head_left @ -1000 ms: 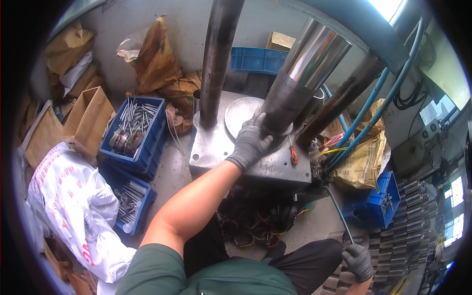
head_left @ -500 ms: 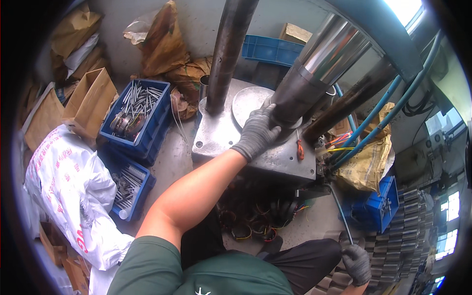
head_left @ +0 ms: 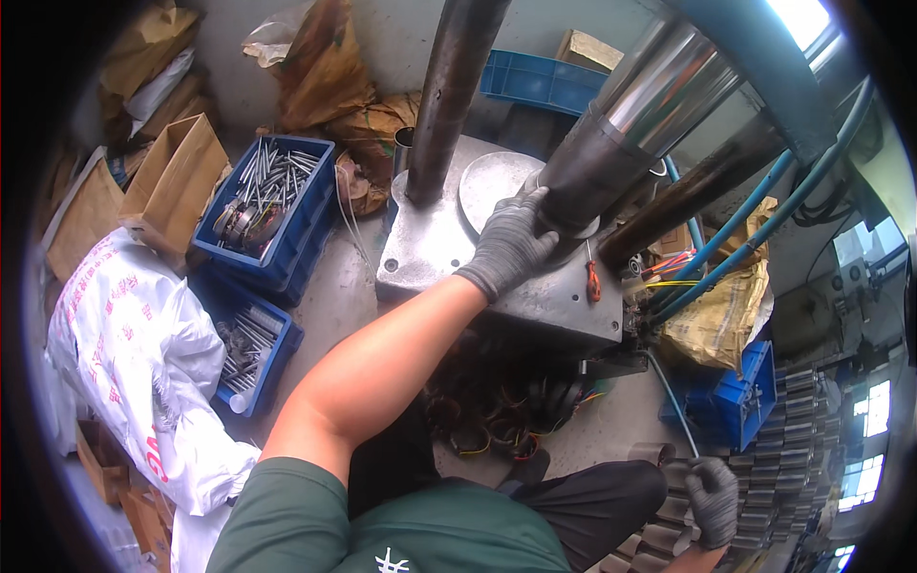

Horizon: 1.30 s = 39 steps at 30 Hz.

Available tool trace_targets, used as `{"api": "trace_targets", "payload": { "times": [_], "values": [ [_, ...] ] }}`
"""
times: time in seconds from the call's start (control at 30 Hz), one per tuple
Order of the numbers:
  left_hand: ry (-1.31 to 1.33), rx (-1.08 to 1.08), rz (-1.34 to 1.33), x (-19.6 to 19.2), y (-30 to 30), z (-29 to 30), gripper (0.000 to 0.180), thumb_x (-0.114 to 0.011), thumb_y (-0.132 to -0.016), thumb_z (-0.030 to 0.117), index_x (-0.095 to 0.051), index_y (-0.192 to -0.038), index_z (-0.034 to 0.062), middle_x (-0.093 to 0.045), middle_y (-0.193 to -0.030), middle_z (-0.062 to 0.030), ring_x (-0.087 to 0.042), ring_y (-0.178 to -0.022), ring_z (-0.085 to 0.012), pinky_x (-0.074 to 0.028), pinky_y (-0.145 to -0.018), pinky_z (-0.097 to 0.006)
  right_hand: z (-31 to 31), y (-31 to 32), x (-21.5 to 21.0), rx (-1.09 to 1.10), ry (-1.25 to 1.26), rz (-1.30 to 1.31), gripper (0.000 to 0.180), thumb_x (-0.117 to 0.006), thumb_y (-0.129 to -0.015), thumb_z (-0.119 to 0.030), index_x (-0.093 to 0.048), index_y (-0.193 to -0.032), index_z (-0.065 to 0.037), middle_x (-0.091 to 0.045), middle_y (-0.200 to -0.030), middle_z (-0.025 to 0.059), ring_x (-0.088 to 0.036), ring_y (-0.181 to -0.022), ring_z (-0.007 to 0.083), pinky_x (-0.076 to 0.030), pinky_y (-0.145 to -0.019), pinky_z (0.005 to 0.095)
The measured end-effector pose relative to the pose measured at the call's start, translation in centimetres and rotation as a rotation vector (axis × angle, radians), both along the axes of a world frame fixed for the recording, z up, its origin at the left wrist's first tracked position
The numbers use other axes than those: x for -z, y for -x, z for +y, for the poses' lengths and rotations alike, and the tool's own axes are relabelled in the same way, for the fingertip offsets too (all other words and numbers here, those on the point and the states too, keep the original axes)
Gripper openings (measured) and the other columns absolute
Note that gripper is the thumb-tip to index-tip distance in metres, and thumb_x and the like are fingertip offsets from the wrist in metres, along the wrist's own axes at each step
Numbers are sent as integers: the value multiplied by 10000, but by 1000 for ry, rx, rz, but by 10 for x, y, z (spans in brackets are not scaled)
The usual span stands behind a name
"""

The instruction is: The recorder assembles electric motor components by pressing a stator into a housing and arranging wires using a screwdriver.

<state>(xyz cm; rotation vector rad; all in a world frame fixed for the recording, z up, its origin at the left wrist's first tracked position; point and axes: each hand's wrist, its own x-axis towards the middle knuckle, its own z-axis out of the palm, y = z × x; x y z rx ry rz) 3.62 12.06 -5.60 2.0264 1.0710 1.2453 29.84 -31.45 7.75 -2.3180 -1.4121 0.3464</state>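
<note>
Steel cylinder (head_left: 611, 162) under left hand (head_left: 511, 244) grip.

Daylight from upper right; windows (head_left: 864, 449) at right edge blown out. Glare streaks on steel ram (head_left: 659, 81). Soft shadows under plate (head_left: 449, 248). Centre sharp. Strong fisheye bending, black vignette at rim; edges slightly smeared.
</note>
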Motion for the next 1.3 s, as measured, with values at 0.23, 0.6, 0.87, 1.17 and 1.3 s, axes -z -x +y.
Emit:
{"api": "trace_targets", "payload": {
  "times": [0.23, 0.6, 0.87, 1.17, 1.3],
  "values": [
    [-24, -31, -2, -2, -7, 0, 753, -764, -817, 249, -479, -1472, 11, -602, -1316, -258, -531, -1279, -412, -420, -1130, -468, 104, -112, -75, -168, -664, -807, 282, -602, -1025, -64, -648, -1291, 15, -692, -1243, 146, -624, -1186, 216, -473, -1051, 370],
    [-43, -69, 12, -3, -3, -4, 724, -760, -814, 225, -498, -1448, -5, -609, -1312, -256, -535, -1271, -411, -424, -1125, -470, 43, -35, -44, -22, -131, -19, 362, -690, -920, -17, -676, -1281, -39, -694, -1077, 80, -678, -941, 194, -552, -833, 323],
    [-28, -41, 30, -5, -5, -3, 709, -735, -801, 222, -507, -1428, -18, -568, -1392, -242, -542, -1237, -429, -448, -1102, -479, -17, 10, 22, -55, 85, -15, 139, -692, -841, -70, -710, -935, 30, -689, -821, 189, -690, -733, 300, -539, -702, 374],
    [-56, -29, 10, -1, -4, -4, 716, -735, -798, 216, -506, -1439, -7, -600, -1334, -245, -548, -1229, -423, -448, -1100, -479, -24, 2, 33, -7, 53, -55, 120, -689, -860, -81, -664, -865, 37, -637, -746, 194, -637, -671, 322, -504, -660, 392],
    [-63, -29, 17, -1, -3, -4, 715, -736, -795, 206, -507, -1436, -9, -601, -1329, -253, -550, -1224, -429, -446, -1100, -480, -15, 12, 22, -8, 72, -89, 147, -706, -870, -86, -693, -933, 47, -659, -779, 211, -661, -700, 344, -513, -677, 405]
  ]
}}
